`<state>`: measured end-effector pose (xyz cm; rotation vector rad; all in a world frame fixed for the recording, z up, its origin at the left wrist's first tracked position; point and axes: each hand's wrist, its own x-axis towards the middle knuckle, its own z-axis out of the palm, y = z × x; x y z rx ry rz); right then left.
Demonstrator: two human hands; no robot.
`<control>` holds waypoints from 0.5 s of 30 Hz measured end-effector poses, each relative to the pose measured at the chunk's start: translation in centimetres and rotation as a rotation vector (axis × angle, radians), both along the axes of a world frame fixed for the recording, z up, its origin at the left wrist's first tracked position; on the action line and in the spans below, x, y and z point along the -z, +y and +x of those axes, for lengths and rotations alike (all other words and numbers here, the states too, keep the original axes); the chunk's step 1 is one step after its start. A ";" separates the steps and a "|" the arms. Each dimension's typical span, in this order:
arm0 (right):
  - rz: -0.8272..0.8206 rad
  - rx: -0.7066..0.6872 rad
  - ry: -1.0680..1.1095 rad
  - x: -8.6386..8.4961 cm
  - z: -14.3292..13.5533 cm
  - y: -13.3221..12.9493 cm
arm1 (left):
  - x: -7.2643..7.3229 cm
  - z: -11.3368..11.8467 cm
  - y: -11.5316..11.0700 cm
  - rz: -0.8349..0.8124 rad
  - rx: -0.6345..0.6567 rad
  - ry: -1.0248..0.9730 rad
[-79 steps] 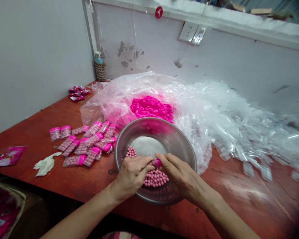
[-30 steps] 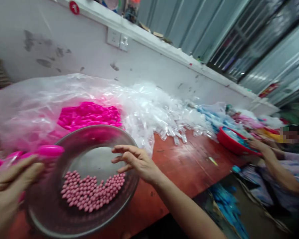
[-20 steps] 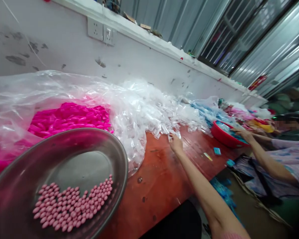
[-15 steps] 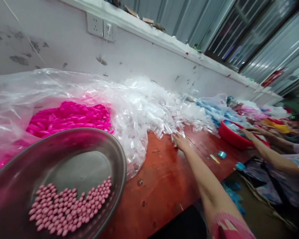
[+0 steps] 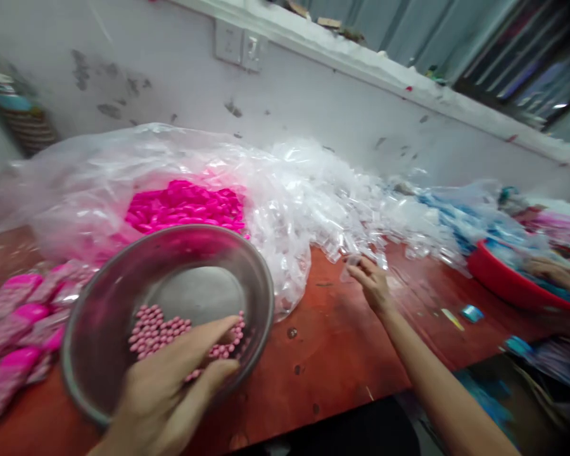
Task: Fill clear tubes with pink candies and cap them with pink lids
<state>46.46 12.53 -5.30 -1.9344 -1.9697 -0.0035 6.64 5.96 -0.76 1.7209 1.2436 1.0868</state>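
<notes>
A steel basin (image 5: 199,285) lies under the left hand (image 5: 164,383), which hides part of its near rim; that hand's thumb and fingers stand apart. Well to its right, the right hand (image 5: 377,291) pinches a blurred clear plastic container (image 5: 347,272). Pink beads (image 5: 146,332) beneath the left hand are partly covered.

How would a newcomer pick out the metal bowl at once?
Find the red-brown table, then the heap of bright pink caps on it. In front sits the round metal bowl, the left hand over it. Gray metal and loose pink beads inside set it apart from the red basin.
</notes>
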 end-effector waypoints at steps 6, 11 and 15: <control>-0.102 -0.407 1.204 -3.5 -15.7 -5.3 | -0.5 4.6 -0.5 -0.547 0.332 -0.614; -0.346 -0.450 1.394 -3.1 -21.5 -6.8 | 0.2 2.8 -1.4 -0.809 0.314 -1.005; -0.346 -0.480 1.445 -4.2 -24.0 -5.8 | 0.0 0.3 -2.9 -0.917 0.311 -0.966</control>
